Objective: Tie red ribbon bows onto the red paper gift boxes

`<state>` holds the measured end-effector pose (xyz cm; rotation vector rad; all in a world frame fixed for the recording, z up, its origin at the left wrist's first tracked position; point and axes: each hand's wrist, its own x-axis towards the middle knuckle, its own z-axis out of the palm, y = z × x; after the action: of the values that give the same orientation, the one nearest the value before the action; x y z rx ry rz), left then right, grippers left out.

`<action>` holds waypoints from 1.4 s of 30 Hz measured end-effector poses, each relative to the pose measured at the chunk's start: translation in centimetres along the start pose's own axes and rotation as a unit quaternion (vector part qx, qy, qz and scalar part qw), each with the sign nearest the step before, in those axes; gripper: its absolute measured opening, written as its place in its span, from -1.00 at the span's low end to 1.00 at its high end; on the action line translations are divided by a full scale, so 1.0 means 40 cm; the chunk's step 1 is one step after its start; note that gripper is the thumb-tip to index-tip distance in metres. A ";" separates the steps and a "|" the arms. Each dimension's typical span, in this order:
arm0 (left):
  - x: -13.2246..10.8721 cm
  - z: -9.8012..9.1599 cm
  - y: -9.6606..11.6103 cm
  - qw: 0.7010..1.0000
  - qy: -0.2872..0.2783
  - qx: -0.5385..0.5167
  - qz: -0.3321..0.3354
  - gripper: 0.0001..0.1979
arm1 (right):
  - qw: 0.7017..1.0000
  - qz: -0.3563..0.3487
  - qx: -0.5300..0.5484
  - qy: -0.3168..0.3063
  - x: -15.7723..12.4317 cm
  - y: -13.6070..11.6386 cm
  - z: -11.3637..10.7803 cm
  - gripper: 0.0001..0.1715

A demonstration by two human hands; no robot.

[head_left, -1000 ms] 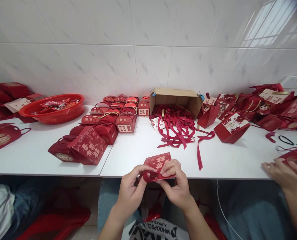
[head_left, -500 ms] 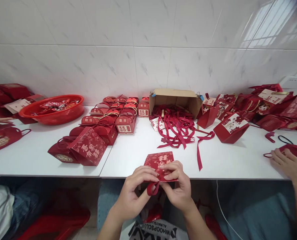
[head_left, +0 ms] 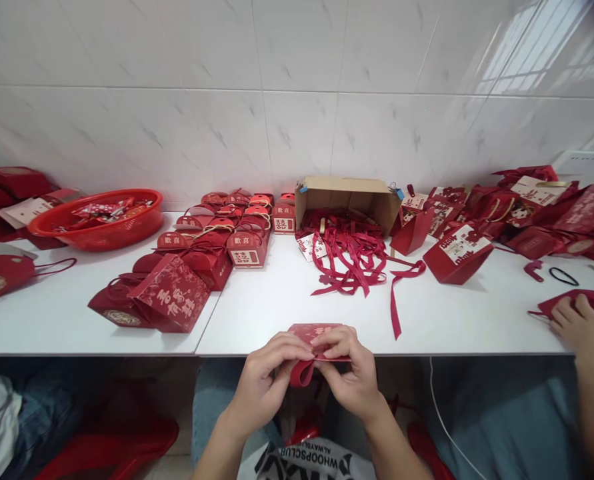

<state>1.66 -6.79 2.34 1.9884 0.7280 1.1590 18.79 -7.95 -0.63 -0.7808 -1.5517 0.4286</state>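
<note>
At the table's front edge I hold a small red gift box (head_left: pixel 313 330) with pale printed characters, its top side tipped toward me. A loop of dark red ribbon (head_left: pixel 303 375) hangs from its near side. The fingers of my left hand (head_left: pixel 271 373) are closed on the ribbon beside the box. My right hand (head_left: pixel 349 367) pinches the near edge of the box, thumb below and fingers on top. The exact spot where ribbon and box meet is partly covered by my fingertips.
A cardboard box (head_left: pixel 349 183) spills red ribbons (head_left: pixel 351 267) onto the white table (head_left: pixel 267 320). Finished-looking red boxes (head_left: pixel 177 293) stand left, near a red basket (head_left: pixel 97 233) of wrapped sweets. More boxes (head_left: pixel 459 253) stand right. A co-worker's hand (head_left: pixel 579 323) rests on a red item.
The gift box has tipped so less of its printed face shows. My hands have drawn slightly closer together. At far left, the co-worker's hand has left the view.
</note>
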 end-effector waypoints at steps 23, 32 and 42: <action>-0.004 0.026 -0.016 0.991 0.088 -0.041 -0.095 -0.86 | 0.999 0.044 0.014 0.010 -0.001 0.012 0.007 -0.80; 0.007 0.036 -0.031 0.993 0.070 -0.056 -0.082 -0.79 | 0.994 0.093 0.046 0.030 -0.011 0.025 0.006 -0.82; 0.045 0.077 -0.116 0.975 0.189 -0.024 -0.113 -0.64 | 0.981 0.184 -0.030 0.044 0.001 0.087 -0.012 -0.67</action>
<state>4.65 -3.62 -1.53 1.6098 1.0768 1.4152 20.02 -5.59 -2.89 -1.1256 -1.3429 0.6101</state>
